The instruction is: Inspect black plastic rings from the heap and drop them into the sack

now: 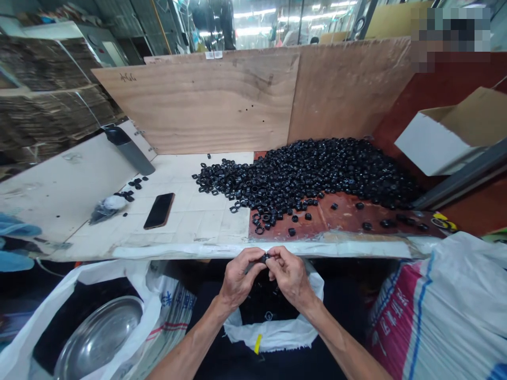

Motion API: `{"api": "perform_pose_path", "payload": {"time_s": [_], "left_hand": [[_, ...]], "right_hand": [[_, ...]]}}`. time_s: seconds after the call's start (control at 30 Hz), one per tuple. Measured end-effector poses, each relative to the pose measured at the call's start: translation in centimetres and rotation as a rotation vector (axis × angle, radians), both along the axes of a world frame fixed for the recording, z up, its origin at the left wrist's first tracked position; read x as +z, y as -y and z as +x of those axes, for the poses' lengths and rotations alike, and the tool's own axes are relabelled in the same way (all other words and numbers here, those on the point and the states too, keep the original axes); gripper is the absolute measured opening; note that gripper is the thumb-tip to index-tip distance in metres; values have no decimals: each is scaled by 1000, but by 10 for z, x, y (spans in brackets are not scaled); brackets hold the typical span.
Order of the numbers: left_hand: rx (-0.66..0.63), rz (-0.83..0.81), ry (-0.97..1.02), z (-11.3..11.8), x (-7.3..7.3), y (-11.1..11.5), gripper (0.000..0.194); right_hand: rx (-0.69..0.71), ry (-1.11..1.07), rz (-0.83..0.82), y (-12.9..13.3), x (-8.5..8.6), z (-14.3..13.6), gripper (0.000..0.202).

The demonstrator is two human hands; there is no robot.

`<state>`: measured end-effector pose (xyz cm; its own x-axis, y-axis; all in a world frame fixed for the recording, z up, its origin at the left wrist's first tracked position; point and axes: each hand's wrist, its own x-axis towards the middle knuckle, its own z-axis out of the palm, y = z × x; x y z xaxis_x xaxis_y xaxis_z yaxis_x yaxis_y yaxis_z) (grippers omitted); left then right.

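My left hand point(242, 275) and my right hand point(291, 275) meet just below the table's front edge. Between their fingertips they pinch one small black plastic ring point(264, 257), partly covered by the fingers. Under the hands, a white woven sack point(273, 338) stands open on my lap with black parts inside. On the table beyond, a large pile of black rings point(317, 169) spreads from the middle to the right, with a few strays along its near side.
A phone point(159, 211) and a grey bottle-like container point(130, 150) lie at left on the table point(198, 221). A metal bowl point(101, 338) sits in a sack at lower left; a full sack point(447, 311) stands at right. Wooden boards point(198, 105) wall the back, with a cardboard box point(439, 140) at right.
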<state>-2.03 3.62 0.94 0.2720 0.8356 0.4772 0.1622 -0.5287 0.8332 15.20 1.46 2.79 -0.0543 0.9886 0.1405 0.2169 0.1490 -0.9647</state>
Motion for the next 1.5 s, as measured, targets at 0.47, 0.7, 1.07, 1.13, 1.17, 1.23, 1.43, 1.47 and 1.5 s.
{"api": "perform_pose_path", "payload": {"time_s": [0.47,0.7,1.07,1.13,1.17,1.23,1.43,1.47,1.5], "left_hand": [[-59,-669,205,3,16,6,20],[13,-209,69,7,12,10,12],[-34,37,15,14,7,9,22],[-36,-1,37,15,6,10,20],[-38,-29,41,15,7,10,19],[-44,-117,46,14,9,10,17],[-57,-587,196,11,23,13,15],[-45,-641,231,12,24,14,16],[-31,-674,259,12,26,15,17]], "right_hand": [[217,219,424,-4,0,16,25],[26,362,284,2,0,7,19],[11,101,-168,8,12,14,32],[27,114,-146,8,11,18,27],[39,125,-121,8,11,20,22],[67,151,-45,7,10,24,13],[235,171,314,1,11,28,20],[240,157,344,0,13,28,23],[232,143,354,0,14,27,24]]}}
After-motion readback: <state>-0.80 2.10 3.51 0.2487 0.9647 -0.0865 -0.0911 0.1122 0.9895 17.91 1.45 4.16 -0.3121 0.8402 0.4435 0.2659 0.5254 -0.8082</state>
